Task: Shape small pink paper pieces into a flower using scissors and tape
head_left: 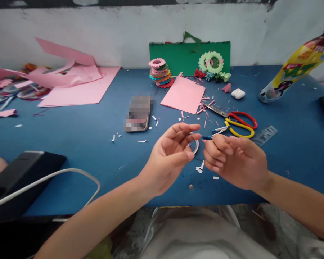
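My left hand (172, 151) is held palm up above the blue table (78, 144), its thumb and fingers pinched on a thin curled strip of white paper (196, 146). My right hand (232, 158) is just to the right of it, fingers curled into a loose fist, gripping the other end of the strip. A thin blue-tipped thing (206, 137) pokes out above the right hand's knuckles; I cannot tell whether it is held. Small paper snippets (199, 168) lie under both hands.
Red and yellow scissors (236, 122) lie behind my right hand, with a clear ruler (264, 135) beside them. A phone (137, 113), pink paper sheet (183, 94), stacked paper rings (160, 73), green card (189, 57), white earbud case (238, 94), bottle (297, 64) and black device with cable (21, 172) surround.
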Available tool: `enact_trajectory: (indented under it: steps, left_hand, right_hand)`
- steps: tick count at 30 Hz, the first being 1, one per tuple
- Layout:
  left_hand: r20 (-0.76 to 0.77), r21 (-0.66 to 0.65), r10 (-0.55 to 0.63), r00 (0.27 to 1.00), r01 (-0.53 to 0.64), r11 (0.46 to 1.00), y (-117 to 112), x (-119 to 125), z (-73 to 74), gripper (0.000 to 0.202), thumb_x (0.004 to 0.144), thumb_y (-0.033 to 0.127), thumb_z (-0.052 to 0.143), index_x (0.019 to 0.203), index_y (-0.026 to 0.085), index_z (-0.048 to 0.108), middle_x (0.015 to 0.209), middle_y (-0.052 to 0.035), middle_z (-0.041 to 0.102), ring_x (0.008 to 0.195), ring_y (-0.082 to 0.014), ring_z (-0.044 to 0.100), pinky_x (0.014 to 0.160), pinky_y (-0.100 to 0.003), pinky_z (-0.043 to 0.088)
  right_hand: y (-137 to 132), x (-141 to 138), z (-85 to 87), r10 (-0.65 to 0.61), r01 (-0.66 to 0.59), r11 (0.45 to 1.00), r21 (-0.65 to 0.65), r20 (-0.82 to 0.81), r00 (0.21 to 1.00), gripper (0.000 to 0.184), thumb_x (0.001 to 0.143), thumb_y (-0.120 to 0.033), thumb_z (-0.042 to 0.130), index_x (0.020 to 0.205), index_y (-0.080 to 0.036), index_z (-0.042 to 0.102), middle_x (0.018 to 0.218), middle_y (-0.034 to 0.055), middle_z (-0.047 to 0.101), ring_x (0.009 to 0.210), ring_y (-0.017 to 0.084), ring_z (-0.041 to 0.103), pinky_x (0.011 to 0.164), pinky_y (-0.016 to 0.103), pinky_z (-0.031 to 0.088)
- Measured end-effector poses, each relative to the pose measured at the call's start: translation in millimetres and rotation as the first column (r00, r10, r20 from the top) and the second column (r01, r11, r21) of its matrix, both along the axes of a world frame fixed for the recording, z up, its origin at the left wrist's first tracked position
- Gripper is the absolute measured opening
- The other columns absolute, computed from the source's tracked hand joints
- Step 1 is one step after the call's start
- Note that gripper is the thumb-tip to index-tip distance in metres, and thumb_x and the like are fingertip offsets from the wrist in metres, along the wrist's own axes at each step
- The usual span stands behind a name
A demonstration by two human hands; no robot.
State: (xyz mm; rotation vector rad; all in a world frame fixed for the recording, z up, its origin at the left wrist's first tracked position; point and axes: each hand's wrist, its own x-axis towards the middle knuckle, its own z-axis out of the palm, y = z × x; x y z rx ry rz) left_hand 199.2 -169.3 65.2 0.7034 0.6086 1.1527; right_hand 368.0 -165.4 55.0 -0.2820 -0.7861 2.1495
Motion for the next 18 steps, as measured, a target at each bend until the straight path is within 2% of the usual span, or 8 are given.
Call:
enact_trajectory:
  steps: [5,9,13,18]
  left_hand:
    - [-0.114,0.037,0.031,0.993,-0.027,0.999,0.5,3.6,-1.4,0.046,0.06,-0.009,0.06,0.092,0.024,0.061,0.123,0.0015,0.056,0.113,-0.0141,0.051,0.064,-0.013,0.044]
    - [-0.142,0.087,0.028,0.989,-0.015,0.996,-0.2,3.2,-1.5,0.048,0.057,-0.01,0.057,0.09,0.024,0.061,0.126,0.001,0.055,0.12,-0.0178,0.047,0.06,-0.013,0.042]
    - [-0.154,0.133,-0.014,0.988,0.034,0.991,-1.7,1.5,-4.1,0.046,0.059,-0.008,0.057,0.092,0.024,0.062,0.127,-0.0011,0.054,0.119,-0.0204,0.047,0.062,-0.017,0.043]
    - [-0.18,0.156,-0.068,0.981,0.097,0.983,-1.9,-2.0,-6.5,0.032,0.068,0.001,0.061,0.091,0.023,0.063,0.12,-0.003,0.057,0.105,-0.018,0.053,0.067,-0.021,0.044]
  right_hand:
    - [0.4,0.8,0.6,-0.006,0.006,1.0,-0.01,-0.005,1.0,0.026,0.085,-0.028,0.036,0.062,-0.018,0.042,0.062,-0.001,0.038,0.058,0.011,0.038,0.059,0.024,0.035]
    - [-0.2,1.4,2.3,-0.006,0.006,1.0,-0.028,-0.015,1.0,0.025,0.084,-0.028,0.037,0.061,-0.018,0.042,0.061,-0.0013,0.037,0.057,0.011,0.036,0.058,0.024,0.035]
    - [-0.5,1.5,3.1,-0.008,0.008,0.999,-0.037,-0.022,1.0,0.025,0.083,-0.027,0.037,0.061,-0.018,0.042,0.061,-0.0013,0.037,0.057,0.011,0.036,0.058,0.024,0.035]
    - [-0.2,1.6,1.6,-0.003,0.002,0.999,-0.036,-0.019,1.0,0.025,0.084,-0.028,0.038,0.062,-0.018,0.043,0.062,-0.0016,0.039,0.057,0.011,0.037,0.058,0.025,0.036]
